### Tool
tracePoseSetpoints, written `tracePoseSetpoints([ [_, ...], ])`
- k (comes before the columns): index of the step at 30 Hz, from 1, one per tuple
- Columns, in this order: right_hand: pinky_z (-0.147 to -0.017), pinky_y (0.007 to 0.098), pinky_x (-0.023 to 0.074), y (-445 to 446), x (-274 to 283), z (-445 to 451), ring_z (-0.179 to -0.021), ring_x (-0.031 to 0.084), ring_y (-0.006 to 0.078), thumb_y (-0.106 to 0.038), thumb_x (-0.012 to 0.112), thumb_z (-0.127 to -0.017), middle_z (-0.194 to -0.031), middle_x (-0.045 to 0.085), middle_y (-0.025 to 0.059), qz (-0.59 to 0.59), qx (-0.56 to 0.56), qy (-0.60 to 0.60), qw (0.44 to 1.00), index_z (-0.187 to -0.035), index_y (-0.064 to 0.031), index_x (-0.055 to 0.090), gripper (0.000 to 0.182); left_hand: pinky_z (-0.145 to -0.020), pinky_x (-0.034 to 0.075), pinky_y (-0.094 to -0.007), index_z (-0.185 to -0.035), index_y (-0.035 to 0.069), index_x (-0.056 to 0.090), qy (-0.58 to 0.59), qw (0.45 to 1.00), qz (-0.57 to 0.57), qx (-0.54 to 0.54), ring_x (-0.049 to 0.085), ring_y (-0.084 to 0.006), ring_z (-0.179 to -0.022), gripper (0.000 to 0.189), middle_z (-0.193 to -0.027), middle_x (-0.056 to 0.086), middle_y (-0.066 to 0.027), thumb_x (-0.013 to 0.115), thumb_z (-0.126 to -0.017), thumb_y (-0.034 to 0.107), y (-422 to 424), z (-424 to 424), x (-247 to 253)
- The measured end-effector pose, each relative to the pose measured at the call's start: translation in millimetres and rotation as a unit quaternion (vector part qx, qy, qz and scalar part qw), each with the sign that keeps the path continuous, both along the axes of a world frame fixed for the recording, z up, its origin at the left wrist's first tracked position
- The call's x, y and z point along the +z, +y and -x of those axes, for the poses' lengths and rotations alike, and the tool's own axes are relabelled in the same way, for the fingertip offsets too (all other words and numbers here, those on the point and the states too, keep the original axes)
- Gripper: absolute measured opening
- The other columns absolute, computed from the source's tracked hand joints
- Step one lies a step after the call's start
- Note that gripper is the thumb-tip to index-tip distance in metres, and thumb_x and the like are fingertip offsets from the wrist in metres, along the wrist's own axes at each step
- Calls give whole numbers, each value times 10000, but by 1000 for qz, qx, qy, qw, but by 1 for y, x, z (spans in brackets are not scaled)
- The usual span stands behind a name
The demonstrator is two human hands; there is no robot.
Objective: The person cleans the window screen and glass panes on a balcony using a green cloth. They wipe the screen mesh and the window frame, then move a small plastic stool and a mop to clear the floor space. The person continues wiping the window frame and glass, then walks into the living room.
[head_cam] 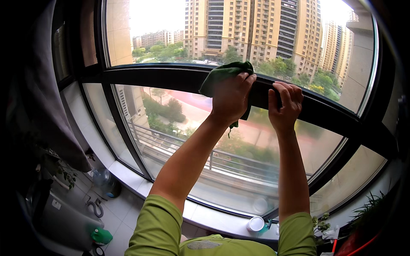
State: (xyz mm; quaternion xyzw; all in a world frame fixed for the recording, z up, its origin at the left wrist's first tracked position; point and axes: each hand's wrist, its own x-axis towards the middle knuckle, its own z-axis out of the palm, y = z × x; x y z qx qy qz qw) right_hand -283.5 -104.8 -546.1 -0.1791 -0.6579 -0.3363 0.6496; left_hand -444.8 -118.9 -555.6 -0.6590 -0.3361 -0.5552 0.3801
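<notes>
A dark green cloth is held in my left hand against the black horizontal window frame rail, near its middle. One end of the cloth hangs below the wrist, over the lower glass pane. To the right, my right hand rests on the same rail with its fingers bent over the upper edge and the thumb on the front. No cloth shows in that hand.
A white tub stands on the white sill. At lower left are a large water bottle, a green bottle and a grey appliance. A grey curtain hangs left; plants stand right.
</notes>
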Motion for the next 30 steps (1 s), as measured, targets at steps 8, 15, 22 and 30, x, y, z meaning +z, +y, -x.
tracePoseSetpoints([
  [8, -764, 342, 415, -1, 0, 1, -799, 552, 246, -91, 606, -786, -848, 620, 82, -9, -55, -7, 998, -858, -50, 592, 84, -744, 389, -368, -1025, 140, 591, 74, 996, -52, -3, 531, -198, -802, 275, -1000, 567, -34, 583, -751, 126, 13, 27, 3],
  [15, -785, 341, 431, -3, 2, -6, -836, 555, 257, -56, 584, -812, -886, 619, 104, -17, -100, -33, 994, -890, -20, 590, 86, -727, 363, -365, -996, 143, 594, 55, 996, -67, -6, 512, -186, -776, 307, -971, 566, -6, 598, -693, 95, 12, 61, 4],
  [22, -821, 342, 435, 0, -4, -10, -889, 563, 256, -33, 545, -845, -933, 619, 124, -12, -126, -39, 991, -945, -2, 581, 111, -743, 347, -368, -988, 143, 605, 51, 994, -82, 41, 512, -215, -798, 330, -947, 565, -26, 564, -674, 54, 8, 146, 5],
  [30, -857, 361, 443, 9, -11, -34, -949, 558, 265, -1, 504, -870, -988, 605, 147, -26, -152, -53, 987, -993, 29, 575, 145, -814, 343, -379, -925, 108, 622, 45, 994, -84, 56, 513, -255, -865, 288, -924, 567, -56, 539, -671, 0, 6, 222, 7],
])
